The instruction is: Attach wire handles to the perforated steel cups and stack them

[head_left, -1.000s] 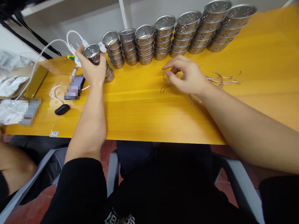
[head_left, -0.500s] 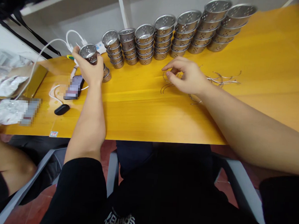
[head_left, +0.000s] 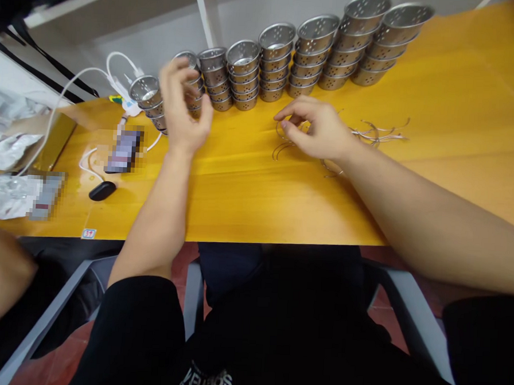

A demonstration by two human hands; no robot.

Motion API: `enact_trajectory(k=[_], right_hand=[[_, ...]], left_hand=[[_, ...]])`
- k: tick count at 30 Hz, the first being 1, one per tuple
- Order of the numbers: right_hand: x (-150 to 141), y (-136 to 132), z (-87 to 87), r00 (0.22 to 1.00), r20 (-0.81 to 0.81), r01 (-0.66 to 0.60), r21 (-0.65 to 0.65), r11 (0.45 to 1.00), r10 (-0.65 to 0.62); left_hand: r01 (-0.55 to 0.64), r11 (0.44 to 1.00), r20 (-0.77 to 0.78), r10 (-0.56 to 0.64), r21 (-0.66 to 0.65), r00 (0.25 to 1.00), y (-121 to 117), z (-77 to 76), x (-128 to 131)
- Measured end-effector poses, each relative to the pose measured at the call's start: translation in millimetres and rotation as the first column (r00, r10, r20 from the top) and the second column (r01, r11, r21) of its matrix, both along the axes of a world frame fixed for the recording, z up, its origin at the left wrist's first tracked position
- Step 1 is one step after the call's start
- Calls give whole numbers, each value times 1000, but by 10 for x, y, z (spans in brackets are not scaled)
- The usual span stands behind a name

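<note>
Beside the leftmost stack of perforated metal cups [head_left: 145, 93], my left hand [head_left: 183, 111] is raised with fingers and thumb apart, holding nothing. It partly covers that stack and the neighbouring stack of perforated cups [head_left: 186, 56]. My right hand [head_left: 316, 126] hovers or rests over thin bent wires [head_left: 376, 135] on the table, its fingers loosely curled and the thumb tip apart from the index finger. Several wire ends stick out around it. Whether it touches the wires I cannot tell.
More cup stacks [head_left: 311, 63] run in a row along the back of the yellow table [head_left: 248, 203]. At left lie a phone [head_left: 123, 151], a black oval object [head_left: 102, 191], white cables [head_left: 68, 90] and plastic bags [head_left: 13, 194]. Another person's arm [head_left: 3, 265] is at the left edge.
My left hand has let go of the top cup of the leftmost stack and moved right, its fingers opening. My right hand stays over the wires. The view has shifted slightly.
</note>
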State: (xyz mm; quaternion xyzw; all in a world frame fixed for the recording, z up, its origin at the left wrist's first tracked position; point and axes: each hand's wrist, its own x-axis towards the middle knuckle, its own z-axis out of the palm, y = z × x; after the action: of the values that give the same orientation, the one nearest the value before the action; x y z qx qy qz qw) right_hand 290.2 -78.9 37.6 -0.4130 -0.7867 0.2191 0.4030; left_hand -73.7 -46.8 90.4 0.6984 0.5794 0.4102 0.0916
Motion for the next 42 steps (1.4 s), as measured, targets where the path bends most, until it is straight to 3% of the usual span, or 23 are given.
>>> enact_trajectory(k=[3, 6, 12, 19, 26, 31, 37, 42], right_hand=[[-14, -25, 24, 999, 14, 39, -48, 998, -39], [-6, -40, 41, 1000, 8, 20, -45, 999, -20], [87, 76, -16, 992, 53, 114, -72, 991, -110], [159, 174, -77, 981, 62, 191, -77, 979, -186], [139, 130, -51, 987, 89, 143, -157, 977, -131], [109, 149, -90, 987, 113, 128, -126, 984, -114], [99, 95, -77, 990, 116, 104, -160, 982, -86], [99, 144, -97, 978, 162, 148, -117, 982, -129]], left_hand=[[117, 990, 35, -115, -77, 993, 78, -300, 231], [229, 963, -36, -236, -140, 971, 223, -553, 257], [330, 898, -113, -375, -292, 920, 327, -748, 152], [224, 952, -78, -244, -210, 967, 426, -781, 82], [39, 986, 5, -38, -164, 999, 573, -844, -51], [-85, 986, 88, 98, -147, 991, 684, -952, -54], [-73, 987, 104, 89, -144, 991, 707, -1049, -27], [-31, 984, 112, 51, -174, 992, 724, -1069, -68]])
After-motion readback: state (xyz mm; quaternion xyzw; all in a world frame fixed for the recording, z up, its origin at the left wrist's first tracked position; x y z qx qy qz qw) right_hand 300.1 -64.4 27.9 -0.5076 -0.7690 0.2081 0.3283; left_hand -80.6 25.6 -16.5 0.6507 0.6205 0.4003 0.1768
